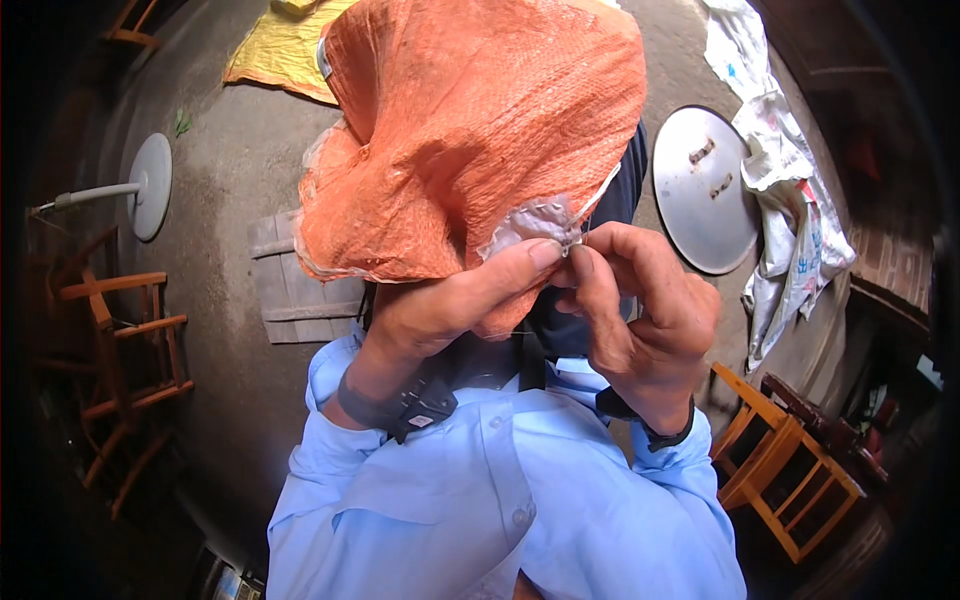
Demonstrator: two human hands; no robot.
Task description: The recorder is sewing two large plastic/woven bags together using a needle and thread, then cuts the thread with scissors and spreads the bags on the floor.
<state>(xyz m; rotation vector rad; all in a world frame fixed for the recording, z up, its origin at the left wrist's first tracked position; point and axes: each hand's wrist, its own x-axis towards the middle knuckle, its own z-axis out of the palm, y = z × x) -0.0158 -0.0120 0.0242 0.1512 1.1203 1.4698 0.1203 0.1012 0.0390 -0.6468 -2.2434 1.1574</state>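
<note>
A large orange woven sack point(500, 110) lies bunched over my lap, its folds hanging toward me. At its near edge a whitish patch point(535, 222) shows, with a frayed seam along it. My left hand point(455, 300) grips the sack beside this patch, thumb pressed on top and its other fingers hidden beneath the cloth. Close by, my right hand point(645, 300) pinches the edge of the patch between thumb and forefinger. Both sets of fingertips nearly meet there. Whether a needle or thread is in the pinch is too small to tell.
A round metal lid point(705, 190) lies at the right, beside crumpled white sacks point(785, 190). Wooden chairs stand at left point(125, 340) and lower right point(785, 460). A fan-like stand with a round base point(150, 187), a wooden board point(290, 280) and a yellow sack point(275, 50) are at left.
</note>
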